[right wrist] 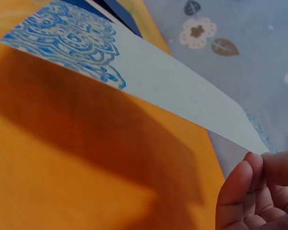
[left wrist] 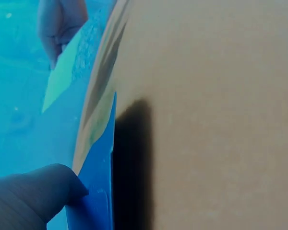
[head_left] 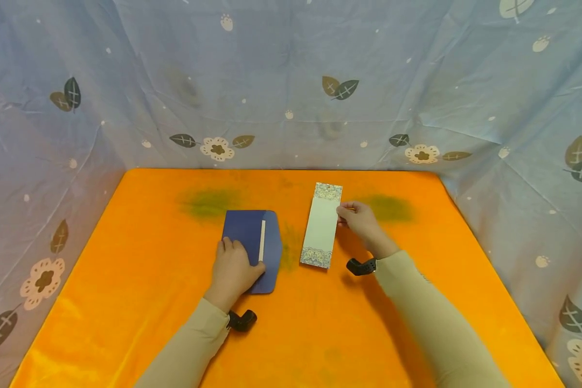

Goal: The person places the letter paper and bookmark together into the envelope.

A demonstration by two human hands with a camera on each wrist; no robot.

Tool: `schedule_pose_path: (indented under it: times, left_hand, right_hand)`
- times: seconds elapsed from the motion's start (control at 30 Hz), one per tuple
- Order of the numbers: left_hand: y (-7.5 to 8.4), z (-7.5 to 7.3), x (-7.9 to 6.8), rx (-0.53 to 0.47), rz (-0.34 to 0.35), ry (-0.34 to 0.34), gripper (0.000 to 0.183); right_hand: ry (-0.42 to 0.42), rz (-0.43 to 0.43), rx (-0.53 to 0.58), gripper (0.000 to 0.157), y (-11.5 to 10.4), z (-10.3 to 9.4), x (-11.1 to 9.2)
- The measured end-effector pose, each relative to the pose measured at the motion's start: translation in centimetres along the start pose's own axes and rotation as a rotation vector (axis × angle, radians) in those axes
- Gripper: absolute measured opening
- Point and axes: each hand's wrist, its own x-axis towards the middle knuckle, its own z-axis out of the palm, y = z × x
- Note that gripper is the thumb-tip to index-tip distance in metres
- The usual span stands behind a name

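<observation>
On the left, a dark blue envelope [head_left: 242,223] has its flap opened out to the right, with a pale strip [head_left: 262,240] along its opening. My left hand [head_left: 234,272] holds the envelope's lower part; the thumb lies on its face by the lower end of that strip. How the other fingers grip underneath is hidden. To the right, my right hand [head_left: 364,223] pinches the right edge of a long white card [head_left: 321,226] between thumb and fingers. Blue lace patterns mark both ends of this card. In the right wrist view, the card is held above the table, casting a shadow.
An orange cloth [head_left: 310,334] covers the table, with greenish patches near its back. Blue-grey curtains [head_left: 281,70] with leaf and flower prints stand behind and at both sides. Each wrist carries a small black camera.
</observation>
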Motion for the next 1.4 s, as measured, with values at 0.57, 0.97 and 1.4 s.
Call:
schedule_pose_path:
  times: [0.57, 0.97, 1.4]
  left_hand:
    - [-0.2, 0.4, -0.1, -0.011, -0.001, 0.031, 0.084]
    - [-0.2, 0.3, -0.3, -0.007, -0.001, 0.015, 0.086]
    - [-0.1, 0.1, -0.3, 0.015, 0.008, 0.0, 0.085]
  right_hand:
    - [-0.062, 0.045, 0.073, 0.028, 0.7, 5.0, 0.6]
    - [-0.074, 0.03, 0.079, 0.024, 0.7, 7.6, 0.7]
    - [-0.1, 0.047, 0.052, 0.022, 1.1, 8.7, 0.8]
